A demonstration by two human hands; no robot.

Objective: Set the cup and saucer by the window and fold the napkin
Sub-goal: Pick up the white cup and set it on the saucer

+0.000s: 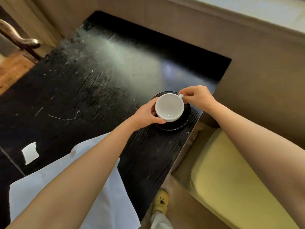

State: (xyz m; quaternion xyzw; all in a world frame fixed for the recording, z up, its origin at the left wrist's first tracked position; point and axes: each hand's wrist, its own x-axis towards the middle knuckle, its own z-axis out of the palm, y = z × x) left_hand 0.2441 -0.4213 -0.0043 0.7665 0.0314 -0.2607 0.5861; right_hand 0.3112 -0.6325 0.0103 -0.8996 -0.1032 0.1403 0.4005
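Observation:
An empty white cup (pixel 169 107) stands on a black saucer (pixel 179 124) near the right edge of the dark wooden table (pixel 74 100). My left hand (pixel 146 114) wraps the cup's left side. My right hand (pixel 197 96) pinches the cup's handle at its upper right. A white napkin (pixel 109 195) lies spread flat on the table's near end, partly hidden under my left forearm.
A small white paper scrap (pixel 30 152) lies on the table at the left. A yellow-green cushioned seat (pixel 231 179) stands to the right of the table. A beige wall and window ledge (pixel 247 30) run along the far side. A chair arm (pixel 19 40) shows at the far left.

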